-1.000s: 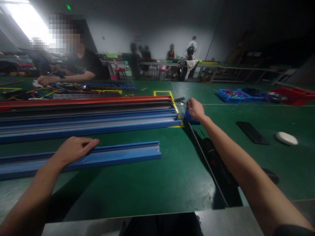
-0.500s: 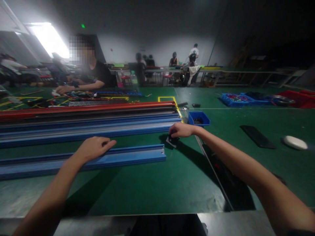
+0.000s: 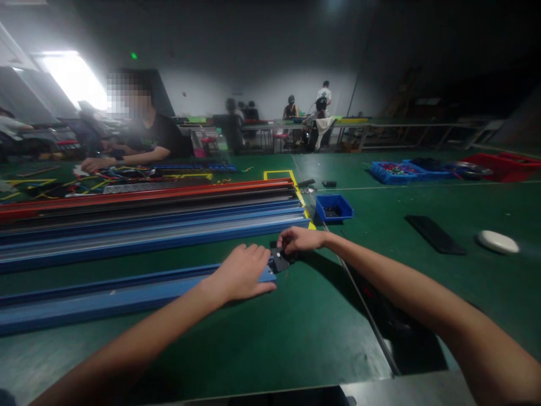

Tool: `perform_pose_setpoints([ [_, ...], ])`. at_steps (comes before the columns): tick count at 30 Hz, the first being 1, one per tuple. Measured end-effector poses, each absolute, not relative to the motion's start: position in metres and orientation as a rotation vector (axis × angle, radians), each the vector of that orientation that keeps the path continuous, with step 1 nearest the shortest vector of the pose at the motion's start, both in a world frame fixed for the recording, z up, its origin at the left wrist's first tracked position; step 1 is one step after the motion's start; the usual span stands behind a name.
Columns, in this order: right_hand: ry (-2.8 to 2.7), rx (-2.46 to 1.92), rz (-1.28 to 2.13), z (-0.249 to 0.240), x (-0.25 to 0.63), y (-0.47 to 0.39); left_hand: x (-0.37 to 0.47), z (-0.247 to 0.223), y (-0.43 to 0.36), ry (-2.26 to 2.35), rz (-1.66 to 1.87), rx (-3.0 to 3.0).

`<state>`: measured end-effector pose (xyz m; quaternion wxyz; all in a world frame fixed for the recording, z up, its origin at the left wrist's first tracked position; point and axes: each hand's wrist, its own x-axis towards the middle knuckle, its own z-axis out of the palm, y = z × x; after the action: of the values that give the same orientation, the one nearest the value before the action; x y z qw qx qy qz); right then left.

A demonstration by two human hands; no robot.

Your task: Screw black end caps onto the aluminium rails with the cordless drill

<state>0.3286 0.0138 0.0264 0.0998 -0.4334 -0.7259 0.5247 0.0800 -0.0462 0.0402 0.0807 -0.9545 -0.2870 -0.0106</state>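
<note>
A long blue channel-shaped rail [image 3: 110, 296] lies across the near part of the green table. My left hand [image 3: 243, 273] lies over its right end, fingers on the far side and thumb along the near side, gripping it. My right hand [image 3: 301, 239] pinches a small flat black end plate [image 3: 279, 260] with a pale spot on it. The plate is right at the rail's open end; whether the two touch is hard to tell. Fingers of both hands hide part of that end.
Blue, black and red rails [image 3: 177, 211] lie side by side behind. A blue bin [image 3: 335, 208] with dark parts stands beyond my right hand. To the right are a black slab [image 3: 435, 234], a white oval object [image 3: 499, 241] and blue trays [image 3: 393, 172]. A co-worker [image 3: 156, 138] sits across the table.
My left hand has slid right along the rail to its end. My right hand has brought the black plate left and nearer, up to that end. The view has shifted slightly.
</note>
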Motion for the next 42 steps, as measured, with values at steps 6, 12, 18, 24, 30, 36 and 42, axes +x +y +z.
perform_pose_setpoints([
  [6, -2.065, -1.244, 1.628, 0.024, 0.335, 0.010, 0.074, 0.019, -0.031, -0.980, -0.107, -2.950],
  [12, -2.114, -1.156, 1.531, 0.023, 0.329, 0.008, 0.075, 0.020, -0.031, -0.931, -0.164, -2.959],
  [18, -2.326, -1.128, 1.203, 0.021, 0.323, 0.005, 0.074, 0.023, -0.034, -0.957, -0.162, -2.977],
  [24, -2.485, -1.152, 1.101, 0.022, 0.318, 0.001, 0.075, 0.024, -0.036, -1.063, -0.191, -3.014],
  [30, -2.557, -1.093, 1.026, 0.026, 0.313, -0.006, 0.075, 0.022, -0.033, -1.080, -0.242, -3.058],
  [36, -2.566, -1.021, 1.074, 0.024, 0.306, -0.009, 0.074, 0.022, -0.033, -1.091, -0.274, -3.091],
  [42, -2.567, -0.979, 1.046, 0.018, 0.305, -0.007, 0.075, 0.022, -0.033, -1.122, -0.277, -3.096],
])
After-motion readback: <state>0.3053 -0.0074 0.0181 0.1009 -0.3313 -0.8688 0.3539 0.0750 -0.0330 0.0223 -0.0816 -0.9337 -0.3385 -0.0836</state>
